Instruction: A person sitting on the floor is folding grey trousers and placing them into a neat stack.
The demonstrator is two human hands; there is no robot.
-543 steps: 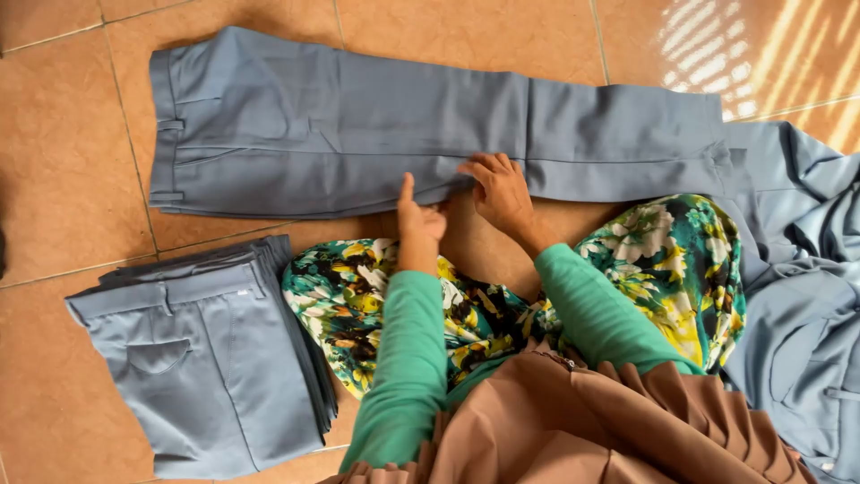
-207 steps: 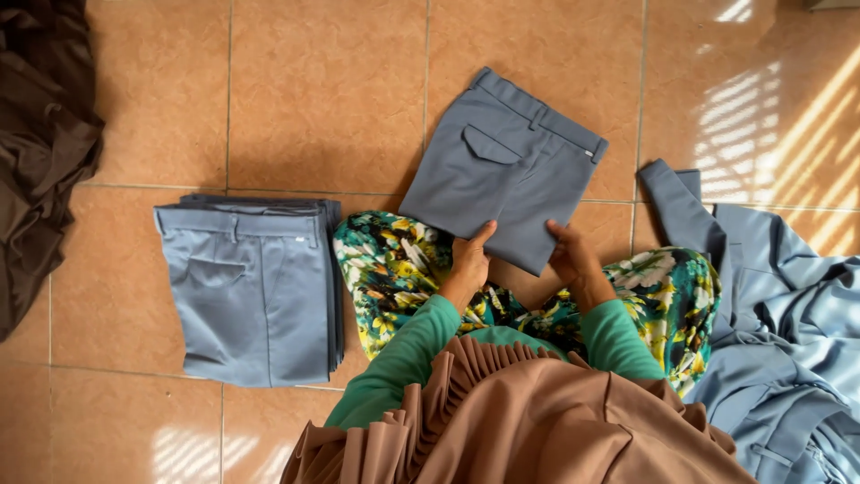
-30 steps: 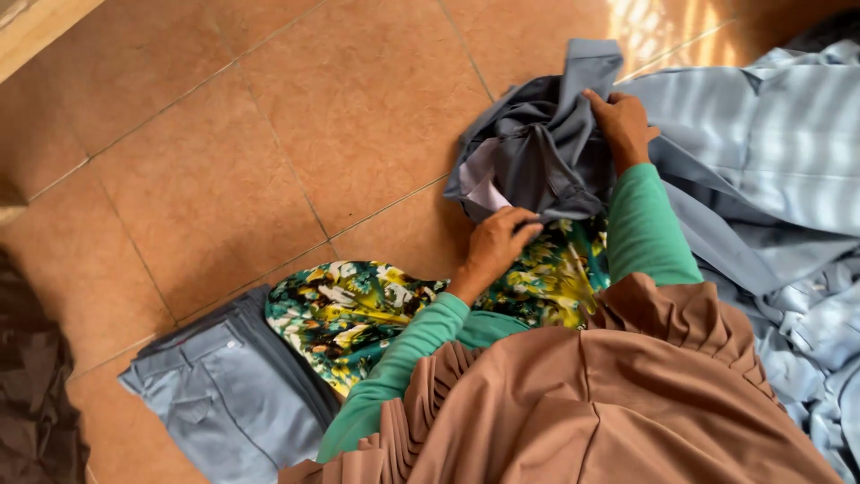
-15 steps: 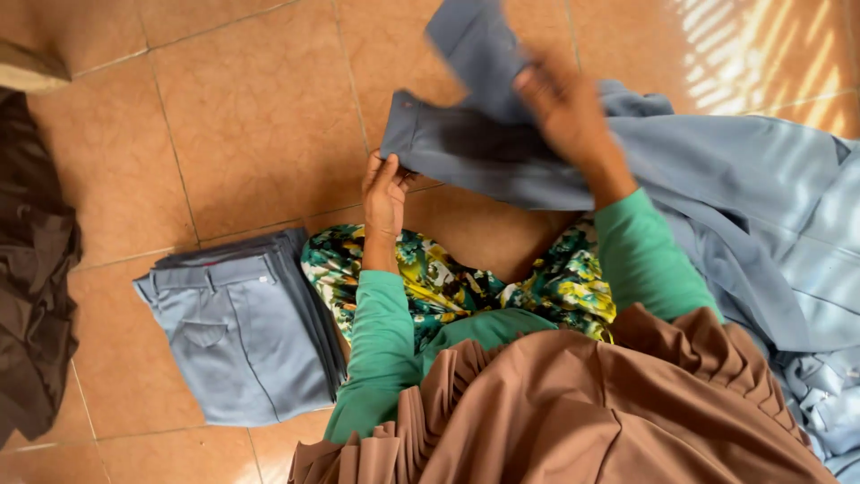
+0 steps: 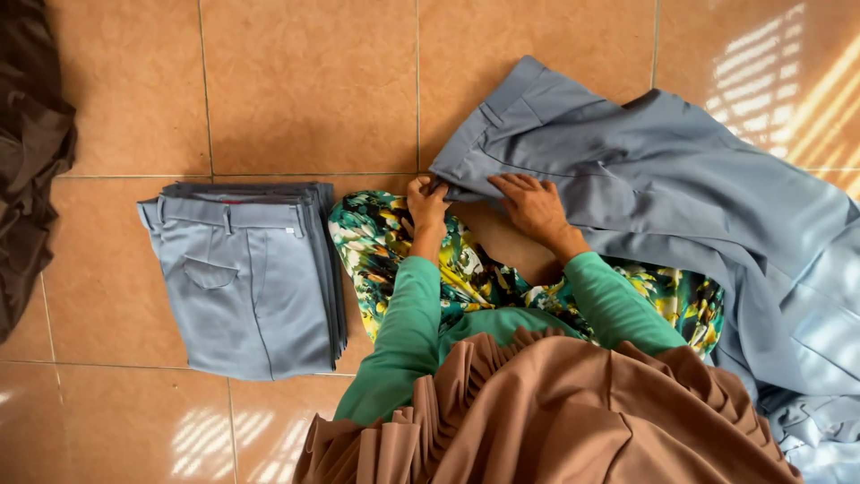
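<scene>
Head view, looking down at a tiled floor [image 5: 305, 81], terracotta colour.

Done so far, judging by how things lie: a stack of folded grey trousers [image 5: 246, 278] sits at 9 o'clock from the person's lap, edges squared, waistbands toward 12 o'clock, a back pocket facing up on the top pair. Several layers show along the stack's right edge; exact count cannot be told.

In hand: an unfolded pair of grey trousers [image 5: 618, 170] spread across the floor from 12 to 3 o'clock, waistband end toward 12, fabric rumpled and not yet smoothed or folded.

- Left hand [image 5: 427, 199]: fingers curled closed, pinching the near edge of the unfolded trousers close to the waistband corner.
- Right hand [image 5: 535, 202]: fingers open and spread, palm pressed flat on the cloth just beside the left hand; it grips nothing, only holds the fabric down.

Left to do, as a judgement: this pair needs flattening and folding before it matches the stack. More grey cloth lies in a loose heap [image 5: 820, 358] at 3 to 4 o'clock, touching or running under the spread pair; whether it is one garment or several cannot be told. So the work looks partway through, with unfolded material remaining.

Other: dark brown cloth [image 5: 31, 152] bunched at far 9 to 10 o'clock, well apart from the stack. The person wears green sleeves, a floral skirt [image 5: 385, 246] and a pleated brown garment.
</scene>
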